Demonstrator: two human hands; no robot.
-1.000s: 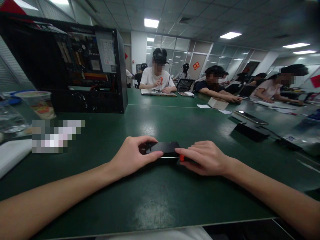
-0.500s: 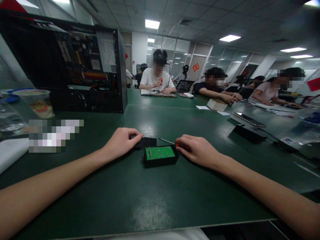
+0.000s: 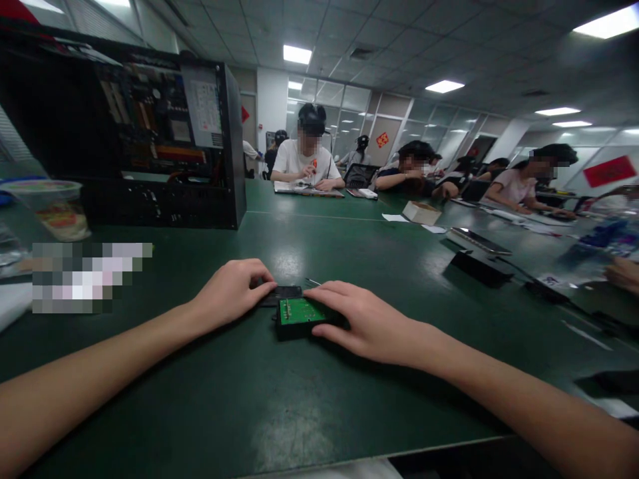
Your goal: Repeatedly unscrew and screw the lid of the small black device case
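My left hand (image 3: 238,287) pinches the near edge of a flat black cover (image 3: 289,291) lying on the table. Just in front of that cover sits a small black case (image 3: 294,330) with a green circuit board (image 3: 299,311) facing up in it. Over the right end of the case is my right hand (image 3: 357,316), thumb along its front side and fingers across the back, gripping it. A thin screwdriver shaft (image 3: 313,282) shows behind my right fingers; its handle is hidden.
An open computer case (image 3: 232,146) stands at the back left, near a plastic cup (image 3: 62,209). To the right are a phone (image 3: 479,241) on a black block (image 3: 479,269) and a small cardboard box (image 3: 422,213). Several people sit across the green table (image 3: 200,399).
My right hand has let go of the red-and-black screwdriver and moved left onto the case with the circuit board. My left hand stays at the black cover. The view has turned slightly right.
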